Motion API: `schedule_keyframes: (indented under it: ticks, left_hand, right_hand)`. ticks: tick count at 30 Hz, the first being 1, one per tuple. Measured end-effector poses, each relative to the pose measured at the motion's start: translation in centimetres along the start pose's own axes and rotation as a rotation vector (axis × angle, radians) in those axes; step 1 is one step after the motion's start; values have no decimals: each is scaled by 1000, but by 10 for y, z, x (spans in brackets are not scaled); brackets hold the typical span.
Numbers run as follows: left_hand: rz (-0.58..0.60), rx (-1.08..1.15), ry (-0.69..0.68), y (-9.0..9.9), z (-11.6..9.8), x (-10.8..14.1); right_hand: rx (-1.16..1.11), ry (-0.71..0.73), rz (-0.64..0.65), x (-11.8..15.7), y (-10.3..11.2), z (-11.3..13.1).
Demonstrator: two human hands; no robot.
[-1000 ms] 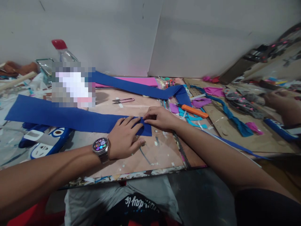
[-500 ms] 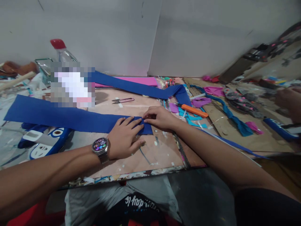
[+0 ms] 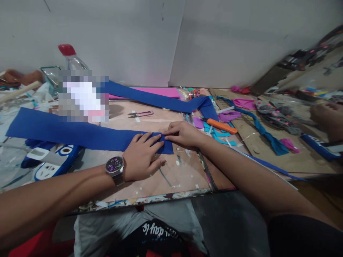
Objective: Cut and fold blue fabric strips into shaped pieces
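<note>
A long blue strip [image 3: 69, 130], which looks like fabric or crepe paper, lies flat across the work board. My left hand [image 3: 142, 157], with a watch on its wrist, rests on the strip near its right end, fingers spread and pressing down. At that end, my right hand [image 3: 183, 134] has thumb and fingers pinched together at the strip's upper right corner. How much of the edge sits between those fingertips is hard to see. Behind the hands lie small pink-handled thread snips [image 3: 140, 114]. An orange utility knife [image 3: 222, 126] is right of my right hand.
Another blue strip [image 3: 150, 99] runs along the back beside a pink sheet [image 3: 160, 92]. Turquoise scraps [image 3: 221, 132] lie under the knife. A blue-and-white power strip [image 3: 57, 162] is at the left. Another person's hand [image 3: 328, 119] shows at the far right, above a cardboard sheet [image 3: 249, 142].
My right fingertips have closed together slightly at the strip's corner and shifted a little right. My left hand has stayed in place. The other person's hand at the far right moved slightly left.
</note>
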State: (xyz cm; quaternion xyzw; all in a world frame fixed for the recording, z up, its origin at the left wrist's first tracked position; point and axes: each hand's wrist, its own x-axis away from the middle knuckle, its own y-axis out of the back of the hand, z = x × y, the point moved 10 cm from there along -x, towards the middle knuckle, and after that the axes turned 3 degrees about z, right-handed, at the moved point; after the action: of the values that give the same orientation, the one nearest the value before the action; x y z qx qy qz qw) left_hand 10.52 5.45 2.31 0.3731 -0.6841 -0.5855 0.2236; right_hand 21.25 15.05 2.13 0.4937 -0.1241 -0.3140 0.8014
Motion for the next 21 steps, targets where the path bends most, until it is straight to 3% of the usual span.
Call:
schedule_keyframes:
  ticks: [8,21]
  left_hand:
    - [-3,-7,-1,0,0,0]
    - [0,-9,-1,0,0,0]
  right_hand:
    - [36,66,20,1,0,5]
    - [67,50,37,1,0,5]
